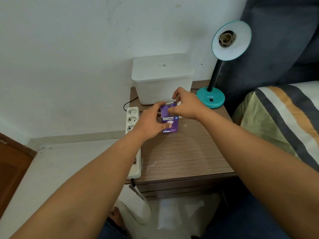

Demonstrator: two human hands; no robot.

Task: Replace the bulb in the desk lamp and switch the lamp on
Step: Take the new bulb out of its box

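A purple bulb box (170,124) stands upright on the wooden bedside table (183,157). My left hand (150,121) grips the box's left side, thumb across its front. My right hand (185,105) is at the box's top, fingers pinching the opened purple flap. Whether a bulb is inside is hidden. The teal desk lamp (211,99) stands at the table's back right. Its shade (232,40) tilts toward me and shows a bare socket with no bulb. A black switch sits on its round base.
A white lidded plastic box (162,78) stands at the table's back, just behind my hands. A white power strip (132,118) lies along the table's left edge. A bed with a striped cover (283,118) is on the right.
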